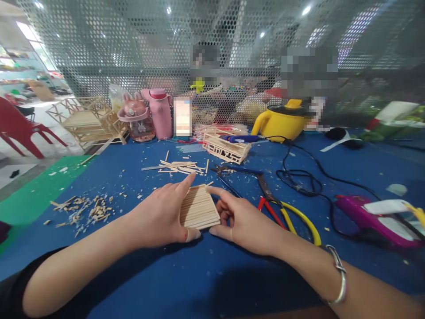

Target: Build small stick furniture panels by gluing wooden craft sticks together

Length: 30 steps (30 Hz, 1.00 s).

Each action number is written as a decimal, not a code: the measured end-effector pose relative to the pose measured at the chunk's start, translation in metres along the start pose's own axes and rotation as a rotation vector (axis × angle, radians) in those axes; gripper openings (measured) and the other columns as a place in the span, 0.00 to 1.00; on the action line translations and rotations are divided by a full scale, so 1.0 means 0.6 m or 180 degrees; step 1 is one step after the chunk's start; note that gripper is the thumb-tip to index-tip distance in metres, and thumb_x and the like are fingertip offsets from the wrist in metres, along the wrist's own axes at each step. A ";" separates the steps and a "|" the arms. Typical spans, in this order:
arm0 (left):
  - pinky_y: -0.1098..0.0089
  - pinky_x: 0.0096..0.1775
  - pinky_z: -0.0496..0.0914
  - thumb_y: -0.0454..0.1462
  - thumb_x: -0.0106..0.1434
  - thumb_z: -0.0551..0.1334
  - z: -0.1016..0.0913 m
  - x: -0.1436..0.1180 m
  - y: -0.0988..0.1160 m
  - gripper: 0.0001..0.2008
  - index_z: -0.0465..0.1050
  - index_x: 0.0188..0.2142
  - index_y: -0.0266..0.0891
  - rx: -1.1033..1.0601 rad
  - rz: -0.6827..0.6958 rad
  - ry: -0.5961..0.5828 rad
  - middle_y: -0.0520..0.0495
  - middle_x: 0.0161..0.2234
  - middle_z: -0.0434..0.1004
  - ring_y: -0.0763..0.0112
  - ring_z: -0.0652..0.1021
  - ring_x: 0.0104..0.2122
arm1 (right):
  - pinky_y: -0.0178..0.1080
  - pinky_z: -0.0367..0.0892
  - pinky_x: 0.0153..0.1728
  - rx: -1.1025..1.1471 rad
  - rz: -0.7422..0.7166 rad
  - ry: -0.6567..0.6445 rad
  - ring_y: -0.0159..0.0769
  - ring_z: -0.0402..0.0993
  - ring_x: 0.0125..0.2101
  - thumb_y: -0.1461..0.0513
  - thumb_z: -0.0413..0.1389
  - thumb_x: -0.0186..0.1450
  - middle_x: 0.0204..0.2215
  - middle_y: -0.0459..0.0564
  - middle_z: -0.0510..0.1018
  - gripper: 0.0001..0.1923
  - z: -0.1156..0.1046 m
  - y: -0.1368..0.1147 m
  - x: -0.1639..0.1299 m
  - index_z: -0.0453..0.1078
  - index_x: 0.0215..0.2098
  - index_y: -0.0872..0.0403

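A small panel of wooden sticks (pixel 199 206), laid side by side, is held slightly above the blue table. My left hand (pixel 166 212) grips its left edge, with the thumb near the bottom corner and the fingers partly hidden behind. On the right edge, my right hand (pixel 244 219) pinches the panel between thumb and fingers. Loose wooden sticks (pixel 182 166) lie just beyond the panel. Pliers with red and yellow handles (pixel 282 212) rest by my right wrist, and another blue-handled cutting tool (pixel 229 170) lies beyond my right fingers.
Broken stick scraps (pixel 96 210) litter the left side. A small wooden frame (pixel 227 148), a lit phone (pixel 182 117), a pink bottle (pixel 160 114) and a yellow pot (pixel 282 124) stand at the back. A purple glue gun (pixel 375 219) with a black cord (pixel 328 204) lies at right.
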<state>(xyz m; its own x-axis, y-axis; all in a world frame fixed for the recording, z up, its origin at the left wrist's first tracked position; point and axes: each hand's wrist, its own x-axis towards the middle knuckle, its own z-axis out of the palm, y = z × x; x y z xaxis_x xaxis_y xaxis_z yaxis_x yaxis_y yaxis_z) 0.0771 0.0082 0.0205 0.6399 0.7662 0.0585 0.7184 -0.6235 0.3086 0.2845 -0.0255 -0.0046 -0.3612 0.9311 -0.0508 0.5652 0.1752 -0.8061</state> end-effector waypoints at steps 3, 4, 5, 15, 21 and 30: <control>0.57 0.46 0.67 0.48 0.49 0.64 0.003 0.000 0.000 0.50 0.40 0.65 0.35 0.0033 -0.0008 -0.0019 0.34 0.50 0.70 0.48 0.72 0.49 | 0.32 0.62 0.27 0.0063 -0.0004 -0.0046 0.28 0.66 0.25 0.67 0.58 0.54 0.26 0.40 0.69 0.37 0.000 -0.001 0.001 0.51 0.60 0.50; 0.57 0.46 0.67 0.48 0.49 0.64 0.004 0.000 -0.001 0.50 0.40 0.65 0.35 0.0038 -0.0008 -0.0011 0.35 0.50 0.70 0.48 0.72 0.49 | 0.32 0.62 0.26 0.0078 -0.0025 -0.0032 0.28 0.66 0.25 0.67 0.58 0.54 0.26 0.40 0.69 0.37 0.001 -0.002 0.001 0.52 0.60 0.50; 0.57 0.46 0.67 0.49 0.48 0.64 0.004 0.000 -0.001 0.50 0.41 0.65 0.35 0.0038 -0.0006 0.0002 0.35 0.50 0.70 0.48 0.72 0.48 | 0.32 0.62 0.26 0.0090 -0.0050 -0.0022 0.27 0.66 0.25 0.67 0.58 0.54 0.26 0.40 0.69 0.36 0.001 -0.002 0.000 0.52 0.59 0.50; 0.61 0.39 0.69 0.55 0.52 0.60 -0.024 -0.009 0.002 0.46 0.45 0.64 0.37 -0.0886 -0.0616 0.0051 0.35 0.49 0.73 0.51 0.76 0.45 | 0.33 0.64 0.28 -0.0185 -0.0156 0.0512 0.27 0.65 0.25 0.66 0.55 0.57 0.32 0.45 0.73 0.35 -0.021 0.008 0.012 0.50 0.61 0.52; 0.69 0.27 0.69 0.53 0.61 0.49 -0.007 -0.006 -0.062 0.25 0.67 0.46 0.38 -0.2224 -0.1282 0.0091 0.45 0.32 0.78 0.68 0.76 0.25 | 0.34 0.66 0.29 -0.0190 -0.0080 0.0680 0.28 0.67 0.26 0.68 0.51 0.56 0.34 0.47 0.73 0.30 -0.024 0.024 0.023 0.55 0.57 0.53; 0.72 0.25 0.65 0.54 0.55 0.58 0.010 -0.022 -0.072 0.28 0.65 0.48 0.38 -0.2620 -0.0890 -0.0090 0.54 0.23 0.70 0.70 0.73 0.24 | 0.33 0.66 0.22 0.0153 0.0841 0.0243 0.31 0.70 0.22 0.70 0.47 0.57 0.22 0.46 0.73 0.12 -0.060 -0.001 0.115 0.64 0.38 0.55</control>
<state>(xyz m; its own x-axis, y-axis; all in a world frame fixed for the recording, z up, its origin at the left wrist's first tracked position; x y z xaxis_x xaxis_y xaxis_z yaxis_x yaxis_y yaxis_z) 0.0393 0.0243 0.0006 0.4839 0.8635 -0.1423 0.4314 -0.0939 0.8973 0.2857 0.0500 0.0136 -0.1479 0.9643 -0.2198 0.5958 -0.0906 -0.7980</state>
